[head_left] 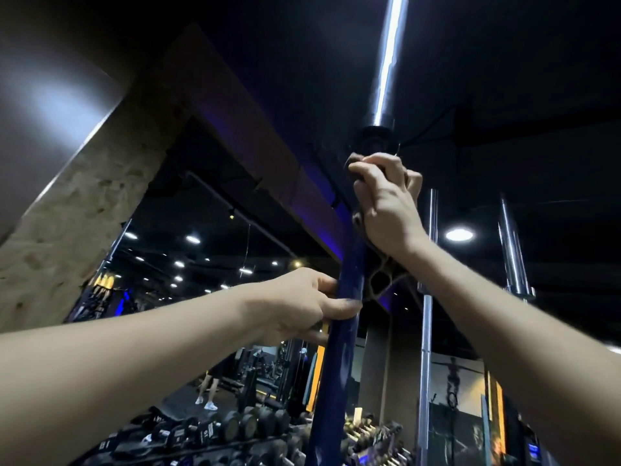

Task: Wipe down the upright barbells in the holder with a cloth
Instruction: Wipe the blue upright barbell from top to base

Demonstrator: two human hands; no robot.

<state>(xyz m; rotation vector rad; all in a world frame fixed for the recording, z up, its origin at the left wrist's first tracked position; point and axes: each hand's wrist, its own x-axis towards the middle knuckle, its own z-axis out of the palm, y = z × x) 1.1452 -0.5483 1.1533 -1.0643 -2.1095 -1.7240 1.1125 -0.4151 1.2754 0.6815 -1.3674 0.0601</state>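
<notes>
A blue barbell shaft stands upright in front of me, topped by a chrome sleeve that rises toward the ceiling. My right hand grips the shaft just under the sleeve collar, with a dark patterned cloth wrapped around the bar under its fingers and hanging below the wrist. My left hand grips the blue shaft lower down, fingers curled round it. The holder is hidden below the view.
Two more upright chrome barbells stand to the right, one close by, another farther right. Dumbbell racks fill the lower background. A person stands far off. A wooden beam slants at left.
</notes>
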